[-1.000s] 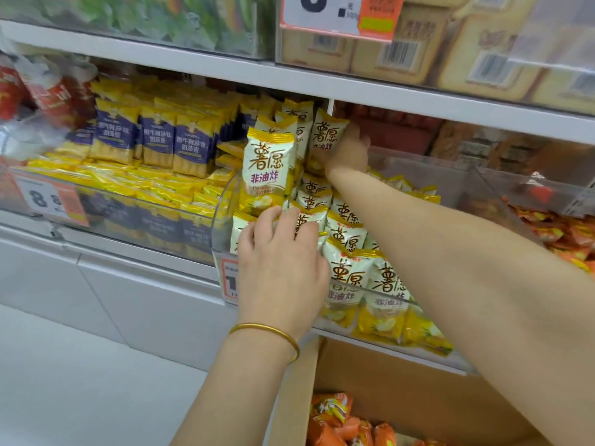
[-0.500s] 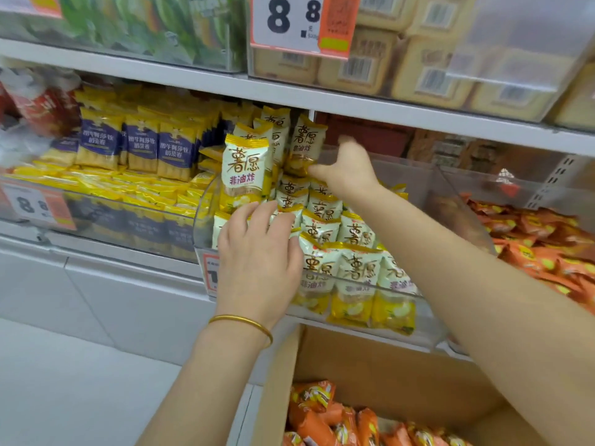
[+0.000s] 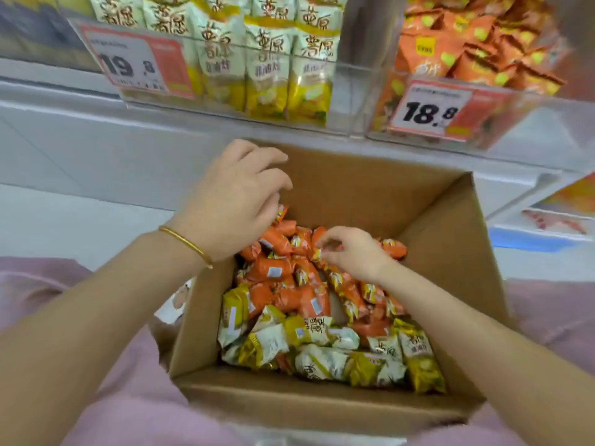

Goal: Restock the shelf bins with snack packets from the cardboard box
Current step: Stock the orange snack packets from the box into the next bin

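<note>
While brown cardboard box [image 3: 444, 226] holds orange snack packets [image 3: 277, 272] and yellow-white snack packets [image 3: 322, 362], left hand [image 3: 231, 201] hovers relaxed, empty; right hand [image 3: 351, 252] pinches one of the orange ones.

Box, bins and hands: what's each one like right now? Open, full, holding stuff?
cardboard box: flaps open, partly filled with packets.
left hand: above the box, fingers relaxed, holding nothing.
right hand: down in the box, seems to pinch an orange packet.
yellow-packet bin: packed with upright packets.
orange-packet bin: heaped with loose packets.
</note>
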The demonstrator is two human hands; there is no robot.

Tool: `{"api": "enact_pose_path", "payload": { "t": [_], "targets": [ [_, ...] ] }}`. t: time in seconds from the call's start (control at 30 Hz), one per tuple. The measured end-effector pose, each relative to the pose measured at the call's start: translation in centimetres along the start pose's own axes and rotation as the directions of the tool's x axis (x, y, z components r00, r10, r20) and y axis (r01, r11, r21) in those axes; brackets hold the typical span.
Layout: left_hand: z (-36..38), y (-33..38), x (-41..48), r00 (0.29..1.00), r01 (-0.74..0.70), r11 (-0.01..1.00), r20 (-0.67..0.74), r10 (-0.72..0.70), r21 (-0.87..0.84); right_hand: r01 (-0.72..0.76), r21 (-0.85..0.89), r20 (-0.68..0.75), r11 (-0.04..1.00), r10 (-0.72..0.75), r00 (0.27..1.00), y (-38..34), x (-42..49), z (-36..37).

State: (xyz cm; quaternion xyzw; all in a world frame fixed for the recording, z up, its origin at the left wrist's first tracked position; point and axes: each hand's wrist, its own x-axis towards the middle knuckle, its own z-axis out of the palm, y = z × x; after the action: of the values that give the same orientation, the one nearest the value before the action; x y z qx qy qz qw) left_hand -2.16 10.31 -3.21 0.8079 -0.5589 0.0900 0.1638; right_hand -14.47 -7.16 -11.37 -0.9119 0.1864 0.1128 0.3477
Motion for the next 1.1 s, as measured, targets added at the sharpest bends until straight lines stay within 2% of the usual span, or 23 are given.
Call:
{"api": "enact_pose_path", "payload": {
  "t": [0.1,0.2,0.37,0.5,0.57,0.7,0.8,0.87,0.97,1.07,1.1],
  "targets": [
    [1.0,1.1,-1.2,0.994,0.022,1.000,0.106,-0.019,-0.022,-0.017,0.021,0.242,1.000,0.011,0.970,2.7,0.3,4.9],
    [1.3,1.4,-0.8,0.992,0.041,0.998,0.125,-0.034,-0.052,-0.031,0.053,0.442,0.998,0.005,0.897,3.2,0.4,8.1],
    [2.2,1.2,0.1,0.989,0.019,0.999,0.149,-0.013,-0.039,-0.118,-0.211,0.659,0.970,0.230,0.716,5.7,0.2,12.1],
    [2.8,1.1,0.5,0.986,0.000,1.000,0.165,0.003,-0.019,-0.143,-0.230,0.623,0.963,0.259,0.738,6.0,-0.1,13.2],
    [3.0,1.1,0.6,0.983,0.001,1.000,0.183,0.004,-0.024,-0.105,-0.258,0.590,0.961,0.242,0.770,5.8,-0.4,13.4],
    [3.5,1.3,0.3,0.978,-0.016,0.999,0.209,0.023,-0.037,-0.126,-0.148,0.538,0.981,0.187,0.822,5.8,-1.0,14.0],
    [3.7,1.7,0.1,0.964,0.007,0.998,0.266,0.008,-0.055,-0.090,-0.184,0.453,0.979,0.166,0.876,5.6,-1.4,13.4],
    [4.0,1.8,0.1,0.914,0.041,0.999,0.405,-0.026,-0.029,-0.081,-0.201,0.404,0.976,0.158,0.901,5.4,-1.4,11.8],
    [4.9,2.1,0.0,0.783,0.020,1.000,0.621,-0.020,0.007,-0.115,-0.152,0.363,0.982,0.163,0.917,4.8,-1.3,7.8],
    [6.0,2.8,-0.1,0.643,0.012,0.999,0.766,0.014,-0.029,-0.138,-0.062,0.288,0.988,0.150,0.946,3.3,-1.5,3.1],
    [6.3,3.1,-0.1,0.617,0.003,1.000,0.787,0.020,-0.028,-0.159,0.004,0.265,0.987,0.152,0.952,2.8,-1.7,1.7]
  ]
}}
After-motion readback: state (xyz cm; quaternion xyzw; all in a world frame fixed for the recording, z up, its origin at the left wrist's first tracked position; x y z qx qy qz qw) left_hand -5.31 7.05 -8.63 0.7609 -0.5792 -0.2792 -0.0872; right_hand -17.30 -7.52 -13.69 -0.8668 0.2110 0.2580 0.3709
